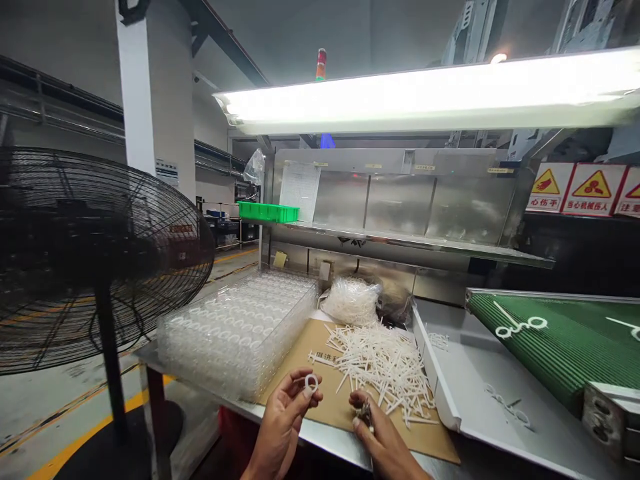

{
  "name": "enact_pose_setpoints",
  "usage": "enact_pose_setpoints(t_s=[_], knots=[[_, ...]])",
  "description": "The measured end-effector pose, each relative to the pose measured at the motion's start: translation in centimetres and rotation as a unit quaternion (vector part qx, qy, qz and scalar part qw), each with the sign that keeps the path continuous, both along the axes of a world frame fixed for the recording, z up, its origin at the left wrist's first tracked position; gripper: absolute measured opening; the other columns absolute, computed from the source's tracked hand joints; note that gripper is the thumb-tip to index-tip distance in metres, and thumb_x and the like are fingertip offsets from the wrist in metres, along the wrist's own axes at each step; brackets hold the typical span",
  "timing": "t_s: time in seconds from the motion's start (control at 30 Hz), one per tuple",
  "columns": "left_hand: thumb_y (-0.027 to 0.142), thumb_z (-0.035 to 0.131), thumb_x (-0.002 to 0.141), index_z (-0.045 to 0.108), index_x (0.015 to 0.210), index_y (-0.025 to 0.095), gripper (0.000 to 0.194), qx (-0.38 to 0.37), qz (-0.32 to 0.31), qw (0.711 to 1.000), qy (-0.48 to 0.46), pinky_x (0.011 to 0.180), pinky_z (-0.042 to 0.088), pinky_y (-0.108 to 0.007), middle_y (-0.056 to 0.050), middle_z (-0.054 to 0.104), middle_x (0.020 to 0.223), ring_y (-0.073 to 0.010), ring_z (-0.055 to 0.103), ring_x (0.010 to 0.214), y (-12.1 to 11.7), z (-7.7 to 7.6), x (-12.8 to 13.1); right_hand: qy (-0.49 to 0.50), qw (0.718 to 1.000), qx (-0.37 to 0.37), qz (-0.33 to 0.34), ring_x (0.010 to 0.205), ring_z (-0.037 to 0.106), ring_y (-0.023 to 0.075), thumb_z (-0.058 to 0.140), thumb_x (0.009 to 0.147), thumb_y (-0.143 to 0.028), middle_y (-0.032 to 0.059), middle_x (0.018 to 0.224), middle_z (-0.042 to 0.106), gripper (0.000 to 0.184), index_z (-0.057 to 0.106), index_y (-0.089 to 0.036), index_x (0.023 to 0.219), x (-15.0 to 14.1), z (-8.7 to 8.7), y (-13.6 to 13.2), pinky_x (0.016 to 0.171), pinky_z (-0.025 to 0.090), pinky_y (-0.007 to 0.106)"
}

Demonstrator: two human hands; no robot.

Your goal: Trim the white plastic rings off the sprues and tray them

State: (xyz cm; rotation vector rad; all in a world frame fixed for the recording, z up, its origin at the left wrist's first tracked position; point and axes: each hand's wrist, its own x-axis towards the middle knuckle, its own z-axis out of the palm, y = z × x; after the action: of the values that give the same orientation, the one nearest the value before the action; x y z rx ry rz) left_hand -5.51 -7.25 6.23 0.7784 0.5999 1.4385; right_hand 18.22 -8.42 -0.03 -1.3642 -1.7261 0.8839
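Observation:
My left hand (289, 410) is closed, pinching a small white plastic ring (311, 383) upright between thumb and fingers. To its right, my right hand (377, 430) is curled around a small metal tool (365, 412); the fingers hide most of it, so its exact kind does not show. Both hands hover over the near edge of a cardboard sheet (320, 407). Just beyond the right hand spreads a heap of thin white plastic sprue pieces (385, 363). A stack of clear plastic trays (235, 333) with rows of white rings stands beyond the left hand.
A green ribbed conveyor belt (540, 333) carries white moulded parts at the right, beside a grey chute (480, 373) with more parts. Behind the heap sits a clear bag of white pieces (350, 300). A green bin (269, 213) rests on the shelf; a large fan (100, 260) stands left.

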Motion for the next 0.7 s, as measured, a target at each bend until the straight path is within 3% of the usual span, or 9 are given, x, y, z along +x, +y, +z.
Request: enact_pose_setpoints(t_s=[0.17,0.47,0.6,0.7], knots=[[0.029,0.097,0.069,0.074,0.104,0.015,0.045,-0.007,-0.038,0.998,-0.053,0.083,0.057,-0.025,-0.009,0.077,0.104,-0.0138,0.071,0.082,-0.4,0.6,-0.6,-0.001,0.999,0.018,-0.03,0.149,0.05,0.0368,0.057,0.092,-0.07,0.0217,0.157,0.056,0.08,0.056,-0.016,0.151,-1.1,-0.2,-0.6,0.128,0.032,0.051],[0.023,0.098,0.068,0.073,0.102,0.015,0.043,0.013,-0.039,0.995,-0.091,0.08,0.059,-0.022,-0.006,0.076,0.103,-0.0126,0.073,0.081,-3.2,1.4,-1.8,0.018,0.994,0.071,-0.076,0.153,0.043,0.04,0.057,0.081,-0.088,0.0193,0.158,0.054,0.093,0.06,-0.021,0.145,-3.2,-0.5,-2.6,0.13,0.026,0.054],[0.022,0.098,0.068,0.073,0.102,0.015,0.043,0.021,-0.055,0.994,-0.095,0.078,0.06,-0.02,-0.006,0.077,0.101,-0.0131,0.075,0.081,-4.5,1.0,-2.0,0.038,0.99,0.087,-0.101,0.153,0.041,0.0397,0.041,0.089,-0.09,0.02,0.156,0.054,0.091,0.057,-0.02,0.145,-3.9,-0.1,-3.9,0.13,0.024,0.057],[0.023,0.099,0.065,0.073,0.107,0.016,0.051,0.006,-0.054,0.994,-0.089,0.075,0.062,-0.019,-0.007,0.079,0.102,-0.0137,0.076,0.078,-5.1,-0.2,-2.5,0.055,0.987,0.101,-0.114,0.148,0.046,0.0341,0.033,0.098,-0.083,0.0188,0.152,0.056,0.083,0.055,-0.018,0.145,-4.1,0.2,-6.5,0.128,0.027,0.05]])
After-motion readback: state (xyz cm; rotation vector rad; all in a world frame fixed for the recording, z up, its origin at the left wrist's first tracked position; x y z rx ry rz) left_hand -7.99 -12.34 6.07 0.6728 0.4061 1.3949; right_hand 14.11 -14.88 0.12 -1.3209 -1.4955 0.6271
